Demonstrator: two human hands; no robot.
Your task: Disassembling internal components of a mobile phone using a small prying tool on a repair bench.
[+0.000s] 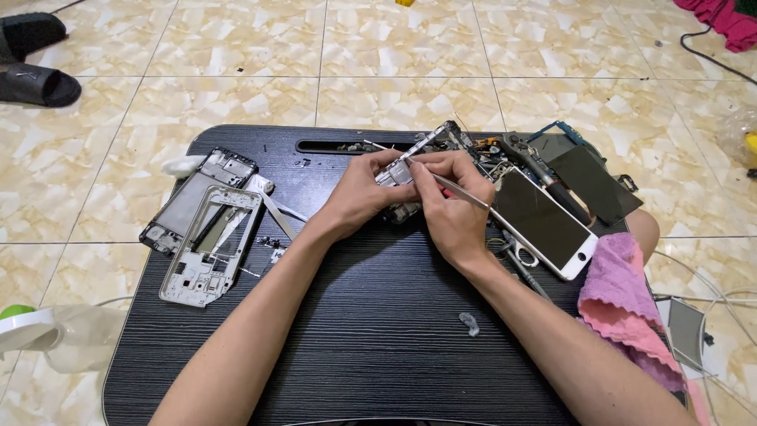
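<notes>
L hand (359,193) in closed grip on small metal phone part (394,175), held over dark worktop (378,331) centre-top; R hand (449,205) pinches tweezers (465,192) w/ tips on part; white phone screen (544,225) just beside R hand.

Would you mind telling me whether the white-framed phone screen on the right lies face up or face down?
Face up: the white-framed phone screen shows its dark glass and white bezel, lying flat.

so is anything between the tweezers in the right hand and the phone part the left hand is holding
Nothing visible: the tweezers in the right hand already reach the small phone part gripped by the left hand, above the black tray.
</notes>
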